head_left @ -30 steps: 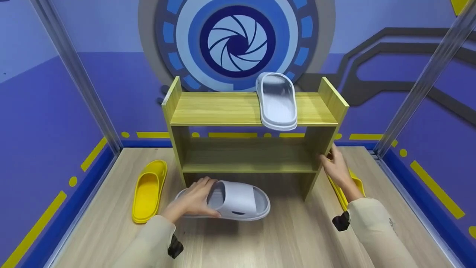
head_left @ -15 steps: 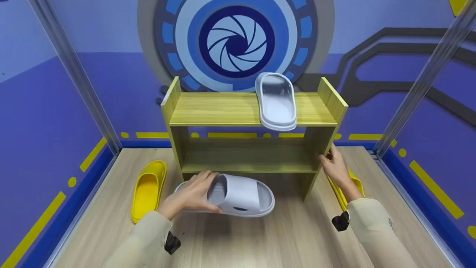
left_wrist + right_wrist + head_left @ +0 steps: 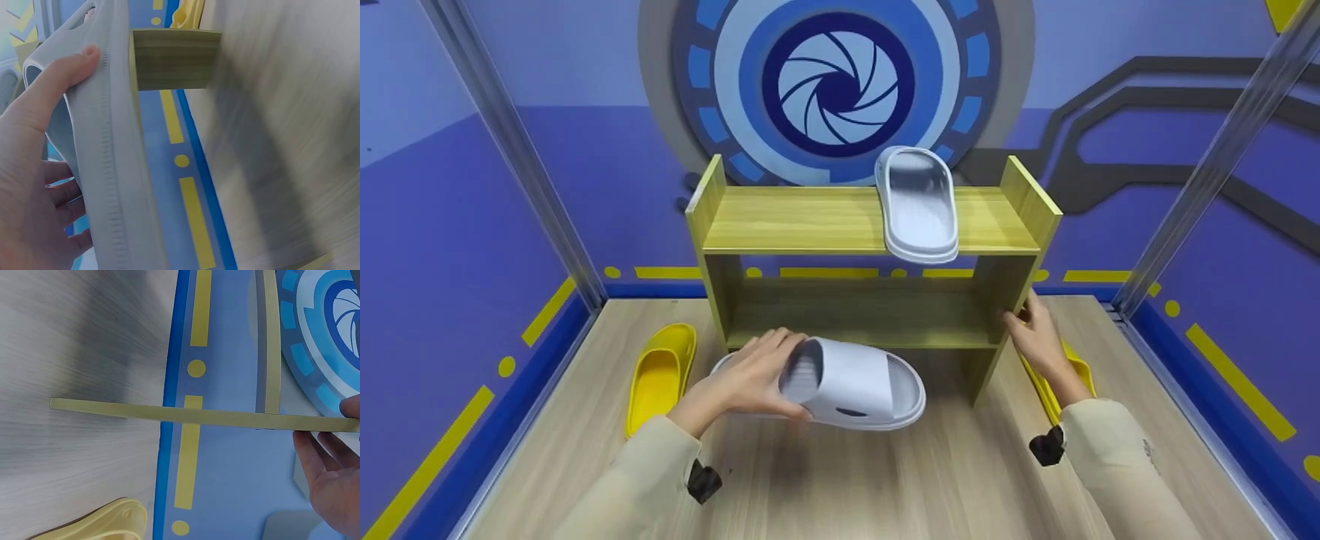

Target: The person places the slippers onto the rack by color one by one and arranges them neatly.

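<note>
My left hand (image 3: 742,382) grips a light grey slide slipper (image 3: 855,375) around its middle, thumb on the near side and fingers over the far side. The slipper is held in front of the wooden shelf, toe pointing right; in the left wrist view its side edge (image 3: 107,140) shows under my thumb. At the two-tier wooden shelf (image 3: 862,343), my right hand (image 3: 1039,337) pinches the edge of the right side panel (image 3: 219,417), thumb on one face and fingers on the other. The matching grey slipper (image 3: 921,206) lies on the top board, its heel end overhanging the front edge.
A yellow slipper (image 3: 656,386) lies on the wooden tabletop (image 3: 885,487) left of the shelf. Another yellow slipper (image 3: 1081,367) lies to the right, partly hidden by my right forearm. Blue printed walls (image 3: 585,165) with metal corner posts enclose the back and sides.
My left hand has raised the grey slipper and moved it slightly to the right. The right hand stays on the shelf's side panel, and the other slippers have not moved.
</note>
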Motion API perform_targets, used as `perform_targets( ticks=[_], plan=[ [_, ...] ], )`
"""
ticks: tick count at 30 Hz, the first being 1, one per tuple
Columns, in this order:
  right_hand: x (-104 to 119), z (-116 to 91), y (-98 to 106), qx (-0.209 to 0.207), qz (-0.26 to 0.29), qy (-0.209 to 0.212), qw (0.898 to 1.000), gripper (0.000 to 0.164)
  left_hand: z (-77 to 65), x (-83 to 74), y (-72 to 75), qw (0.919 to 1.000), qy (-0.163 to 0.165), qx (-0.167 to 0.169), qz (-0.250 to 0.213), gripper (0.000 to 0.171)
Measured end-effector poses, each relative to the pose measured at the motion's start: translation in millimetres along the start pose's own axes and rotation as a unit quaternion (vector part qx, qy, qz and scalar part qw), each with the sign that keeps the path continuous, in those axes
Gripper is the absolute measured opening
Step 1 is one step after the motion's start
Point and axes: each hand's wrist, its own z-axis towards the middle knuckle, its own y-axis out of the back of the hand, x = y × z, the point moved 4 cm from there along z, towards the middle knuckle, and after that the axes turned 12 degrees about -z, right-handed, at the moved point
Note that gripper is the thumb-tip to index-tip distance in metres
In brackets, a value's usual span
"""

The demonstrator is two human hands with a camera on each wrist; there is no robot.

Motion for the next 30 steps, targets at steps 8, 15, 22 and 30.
perform_targets(
  ticks=[8,15,22,30],
  plan=[
    [25,-7,5,0.001,0.011,-0.013,1.000,0.049,4.1,-10.9,22.0,0.9993,-0.027,-0.014,0.020,0.095],
    [23,-7,4,0.001,0.005,-0.010,1.000,0.051,4.7,-19.2,44.0,0.9986,-0.033,-0.029,0.031,0.096],
    [30,-9,5,-0.006,-0.004,-0.006,1.000,0.049,6.1,-25.5,59.7,0.9979,-0.031,-0.032,0.047,0.094],
    [7,-2,2,-0.005,-0.003,0.001,1.000,0.051,4.3,-36.4,80.6,0.9975,-0.031,-0.037,0.051,0.095]
  ],
)
